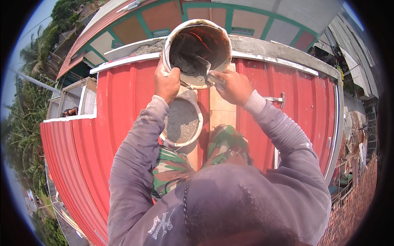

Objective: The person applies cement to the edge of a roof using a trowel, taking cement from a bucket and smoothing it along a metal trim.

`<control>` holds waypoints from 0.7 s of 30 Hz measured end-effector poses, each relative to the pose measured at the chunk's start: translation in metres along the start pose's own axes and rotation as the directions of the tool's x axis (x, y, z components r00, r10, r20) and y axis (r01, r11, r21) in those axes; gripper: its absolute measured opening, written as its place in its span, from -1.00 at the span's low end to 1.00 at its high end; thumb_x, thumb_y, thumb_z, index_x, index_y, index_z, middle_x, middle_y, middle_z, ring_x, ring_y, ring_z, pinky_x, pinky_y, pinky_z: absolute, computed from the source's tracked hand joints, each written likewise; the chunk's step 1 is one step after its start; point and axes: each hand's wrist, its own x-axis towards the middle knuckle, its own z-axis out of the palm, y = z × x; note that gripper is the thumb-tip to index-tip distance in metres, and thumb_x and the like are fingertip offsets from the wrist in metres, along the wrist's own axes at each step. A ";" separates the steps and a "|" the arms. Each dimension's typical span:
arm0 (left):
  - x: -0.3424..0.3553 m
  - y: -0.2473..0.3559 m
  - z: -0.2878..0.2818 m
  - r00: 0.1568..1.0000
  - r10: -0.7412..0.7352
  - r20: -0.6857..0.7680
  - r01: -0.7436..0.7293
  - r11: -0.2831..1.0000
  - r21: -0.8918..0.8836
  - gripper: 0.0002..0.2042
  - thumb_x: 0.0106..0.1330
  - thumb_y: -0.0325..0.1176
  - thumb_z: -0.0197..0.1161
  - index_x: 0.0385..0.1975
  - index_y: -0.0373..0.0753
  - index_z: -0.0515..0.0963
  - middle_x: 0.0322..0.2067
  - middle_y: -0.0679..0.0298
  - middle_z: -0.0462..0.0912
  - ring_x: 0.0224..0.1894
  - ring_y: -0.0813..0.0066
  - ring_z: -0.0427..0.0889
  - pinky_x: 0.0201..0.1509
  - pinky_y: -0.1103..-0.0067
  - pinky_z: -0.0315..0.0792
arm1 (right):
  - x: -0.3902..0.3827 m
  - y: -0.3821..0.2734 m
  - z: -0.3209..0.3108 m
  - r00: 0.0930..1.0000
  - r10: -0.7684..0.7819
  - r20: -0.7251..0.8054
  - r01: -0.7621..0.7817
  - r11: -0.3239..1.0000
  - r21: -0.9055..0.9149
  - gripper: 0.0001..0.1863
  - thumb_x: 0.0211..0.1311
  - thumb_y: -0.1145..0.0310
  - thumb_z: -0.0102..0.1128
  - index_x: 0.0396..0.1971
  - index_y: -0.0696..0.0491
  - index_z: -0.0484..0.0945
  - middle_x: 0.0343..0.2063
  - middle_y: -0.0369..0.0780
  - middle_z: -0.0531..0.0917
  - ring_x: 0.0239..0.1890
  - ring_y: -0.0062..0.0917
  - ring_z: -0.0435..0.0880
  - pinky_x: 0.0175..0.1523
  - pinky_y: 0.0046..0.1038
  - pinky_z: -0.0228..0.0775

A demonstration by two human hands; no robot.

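A: L hand [167,84] first, what's the grip?

B: Closed on the rim of the tipped bucket [198,51], fingers over the lip, thumb outside. Bucket's held up in front of the chest, mouth turned toward the person, wet grey mortar [186,61] stuck to the inner wall.

A: R hand [234,87]?

B: Wrapped tight round the trowel [201,65] handle. Blade's inside the bucket, lying on the mortar near the lower lip.

A: What's below?

B: A 2nd bucket [182,121], white, upright, grey mix inside. Sits just under the L wrist, close by the knees in camo trousers [223,143]. Looks like it rests on the pale plank [219,110] running up the red metal roof [119,115].

A: How to scrape well, imo?

B: Keep the tipped lip right over the lower bucket's mouth so what slides off lands inside. Draw the blade flat along the wall toward the lip, short pulls. L grip should stay firm; a wet rim can twist.

A: Edges, room?

B: Tight. Roof slopes away both sides, the drop at left goes down to trees [24,123] and the ground. A grey concrete ledge [266,47] crosses ahead. A hammer [277,99] lies on the sheet just right of the R forearm, so elbows swing narrow. Free space is mostly straight fwd, between bucket and ledge.
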 end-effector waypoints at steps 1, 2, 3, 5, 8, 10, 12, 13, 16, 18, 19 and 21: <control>0.002 0.001 0.000 1.000 0.014 0.004 -0.014 1.000 0.005 -0.28 0.32 -0.62 0.06 0.58 -0.43 0.23 0.35 0.10 0.55 0.33 0.41 0.56 0.44 0.56 0.38 | -0.004 0.002 0.000 0.998 -0.044 0.052 0.044 0.999 0.001 -0.48 0.33 0.33 0.30 0.30 -0.12 0.61 -0.10 -0.02 0.76 -0.10 -0.02 0.80 -0.01 -0.01 0.69; 0.000 -0.005 -0.006 0.999 0.037 -0.015 -0.036 0.998 0.049 -0.35 0.33 -0.62 0.07 0.51 -0.43 0.31 0.29 0.14 0.59 0.28 0.43 0.58 0.39 0.56 0.41 | -0.003 -0.004 -0.014 0.999 -0.018 0.042 0.017 1.000 0.014 -0.49 0.32 0.35 0.29 0.29 -0.09 0.61 -0.12 -0.01 0.76 -0.12 -0.02 0.81 -0.02 0.00 0.69; 0.002 -0.010 -0.007 0.998 0.063 -0.030 -0.060 0.995 0.083 -0.41 0.34 -0.62 0.09 0.44 -0.42 0.38 0.22 0.17 0.63 0.22 0.45 0.60 0.35 0.55 0.44 | 0.000 -0.006 -0.018 0.999 0.040 -0.001 -0.040 0.999 -0.008 -0.50 0.31 0.33 0.30 0.28 -0.09 0.63 -0.11 -0.01 0.77 -0.12 -0.02 0.81 0.00 -0.01 0.69; -0.002 -0.016 -0.005 0.996 0.072 -0.054 -0.067 0.994 0.089 -0.47 0.36 -0.61 0.10 0.38 -0.42 0.45 0.17 0.20 0.66 0.18 0.46 0.62 0.32 0.55 0.46 | 0.010 -0.007 -0.022 0.984 0.154 -0.089 -0.158 0.987 -0.042 -0.51 0.30 0.30 0.31 0.25 -0.09 0.66 -0.09 0.00 0.77 -0.12 -0.01 0.81 0.04 -0.02 0.69; -0.001 -0.006 0.011 0.996 0.057 -0.062 -0.056 0.998 0.029 -0.39 0.35 -0.61 0.09 0.47 -0.41 0.38 0.22 0.17 0.64 0.22 0.45 0.61 0.36 0.55 0.44 | 0.013 0.008 -0.022 0.995 0.088 0.053 -0.091 0.995 0.044 -0.56 0.31 0.24 0.31 0.17 -0.03 0.71 -0.04 0.02 0.79 -0.07 0.03 0.80 0.11 -0.01 0.67; 0.007 -0.026 -0.004 0.994 0.093 -0.059 -0.088 0.993 0.084 -0.35 0.36 -0.61 0.08 0.52 -0.41 0.33 0.25 0.16 0.62 0.25 0.44 0.59 0.39 0.55 0.42 | 0.016 0.013 -0.028 0.993 0.044 0.111 -0.054 0.994 0.092 -0.57 0.33 0.23 0.30 0.16 0.01 0.72 -0.03 0.04 0.79 -0.03 0.04 0.79 0.13 0.00 0.66; 0.006 -0.019 0.004 0.997 0.063 -0.047 -0.059 0.995 0.081 -0.32 0.36 -0.62 0.07 0.56 -0.41 0.28 0.28 0.15 0.60 0.27 0.43 0.58 0.41 0.55 0.41 | 0.026 0.030 -0.038 1.000 -0.016 -0.011 0.017 0.996 0.087 -0.59 0.36 0.23 0.27 0.15 0.03 0.72 -0.08 0.04 0.80 0.01 0.05 0.78 0.14 0.02 0.64; 0.002 -0.012 0.009 0.999 0.019 -0.040 -0.017 0.998 0.056 -0.31 0.35 -0.62 0.06 0.57 -0.41 0.27 0.29 0.14 0.59 0.28 0.42 0.57 0.41 0.54 0.40 | 0.030 0.043 -0.047 1.000 -0.016 -0.012 0.016 1.000 0.003 -0.63 0.43 0.21 0.23 0.06 0.12 0.72 -0.25 0.03 0.80 -0.19 0.00 0.81 0.04 -0.04 0.68; -0.003 -0.001 0.005 0.997 0.070 -0.010 -0.069 0.994 0.086 -0.29 0.35 -0.62 0.07 0.59 -0.40 0.23 0.32 0.12 0.56 0.31 0.42 0.56 0.44 0.54 0.39 | 0.059 0.039 -0.074 0.809 0.263 0.526 -0.416 0.889 0.194 -0.56 0.54 0.03 0.16 -0.15 0.15 0.72 -0.53 -0.16 0.68 -0.63 -0.46 0.63 -0.53 -0.36 0.54; -0.003 0.004 0.009 0.993 0.114 0.019 -0.115 0.990 0.076 -0.28 0.35 -0.62 0.08 0.60 -0.40 0.21 0.33 0.12 0.55 0.31 0.42 0.55 0.43 0.53 0.39 | 0.060 0.058 -0.068 0.764 0.223 0.606 -0.512 0.781 0.358 -0.59 0.53 0.02 0.17 -0.14 0.09 0.74 -0.53 -0.21 0.67 -0.64 -0.55 0.61 -0.59 -0.44 0.47; -0.006 0.010 0.015 0.994 0.110 0.027 -0.112 0.992 0.053 -0.27 0.36 -0.62 0.08 0.61 -0.40 0.20 0.33 0.12 0.55 0.32 0.42 0.55 0.42 0.54 0.41 | 0.057 0.072 -0.062 0.742 0.198 0.641 -0.559 0.710 0.428 -0.60 0.52 0.02 0.17 -0.14 0.06 0.75 -0.53 -0.23 0.67 -0.64 -0.59 0.60 -0.61 -0.48 0.43; -0.007 0.010 0.010 0.997 0.055 0.046 -0.057 0.997 0.052 -0.27 0.36 -0.62 0.10 0.61 -0.39 0.20 0.32 0.13 0.55 0.30 0.43 0.56 0.39 0.54 0.44 | 0.043 0.087 -0.037 0.726 0.075 0.683 -0.619 0.504 0.602 -0.56 0.53 0.08 0.20 0.21 0.05 0.64 -0.51 -0.33 0.63 -0.64 -0.71 0.56 -0.62 -0.57 0.41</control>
